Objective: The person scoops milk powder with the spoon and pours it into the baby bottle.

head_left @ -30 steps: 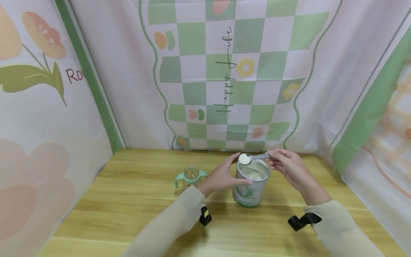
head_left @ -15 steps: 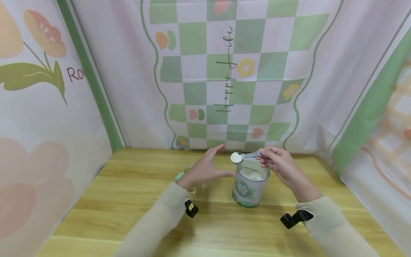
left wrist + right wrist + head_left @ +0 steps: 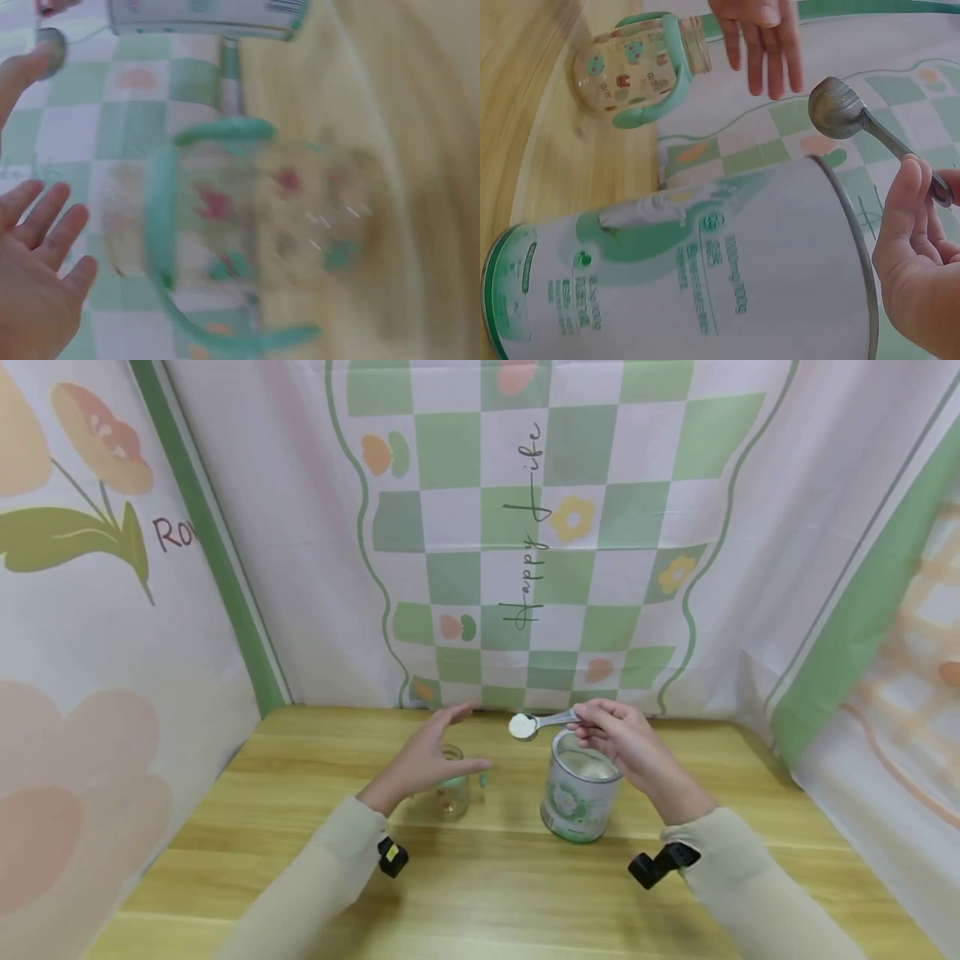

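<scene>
Scoop [image 3: 557, 718], long axis crosswise, points its bowl [image 3: 835, 109] left, pinched in right grip [image 3: 624, 743]; left grip [image 3: 418, 762] spread.

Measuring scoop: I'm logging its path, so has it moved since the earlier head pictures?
Yes: the measuring scoop has moved left, its filled end no longer overlapping the powder tin but clear of its left side.
</scene>
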A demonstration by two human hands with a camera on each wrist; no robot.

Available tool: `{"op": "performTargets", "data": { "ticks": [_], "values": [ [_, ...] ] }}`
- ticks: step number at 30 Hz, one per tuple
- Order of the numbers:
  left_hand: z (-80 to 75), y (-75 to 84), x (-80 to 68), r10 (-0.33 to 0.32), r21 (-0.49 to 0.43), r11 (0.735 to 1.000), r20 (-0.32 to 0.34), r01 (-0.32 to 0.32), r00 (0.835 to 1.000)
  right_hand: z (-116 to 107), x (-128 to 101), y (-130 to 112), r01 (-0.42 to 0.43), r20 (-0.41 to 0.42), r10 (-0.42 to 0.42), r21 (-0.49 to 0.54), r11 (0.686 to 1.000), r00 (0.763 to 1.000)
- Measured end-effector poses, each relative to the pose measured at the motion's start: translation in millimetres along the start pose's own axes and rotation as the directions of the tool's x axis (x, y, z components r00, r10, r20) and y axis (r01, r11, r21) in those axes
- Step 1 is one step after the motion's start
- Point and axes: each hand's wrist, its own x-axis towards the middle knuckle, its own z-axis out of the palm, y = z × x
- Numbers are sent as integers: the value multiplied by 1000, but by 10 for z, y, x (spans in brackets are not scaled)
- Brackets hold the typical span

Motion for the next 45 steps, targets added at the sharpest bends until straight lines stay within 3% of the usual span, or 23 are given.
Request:
{"op": "performTargets", "data": {
  "ticks": [6, 15, 21, 31, 38, 45],
  "values": [
    [-29, -199, -133, -54, -20, 998, -77, 53, 996, 88, 26, 4, 2, 11, -2, 14, 1000, 1000],
    [89, -442, -280, -184, -104, 979, -61, 177, 981, 291, 104, 39, 7, 30, -8, 44, 999, 1000],
    [201, -534, -291, -166, -92, 983, -83, 158, 983, 416, 163, 84, 26, 45, -26, 7, 1000, 999],
    [188, -542, -309, -174, -105, 981, -83, 165, 981, 621, 279, 151, 10, 56, -9, -12, 1000, 998],
    [190, -551, -307, -158, -107, 983, -90, 148, 983, 736, 326, 211, 9, 51, -2, -135, 991, 999],
    [190, -565, -301, -184, -135, 976, -78, 172, 980, 824, 353, 265, 41, 53, -28, -255, 966, 998]
  ]
}}
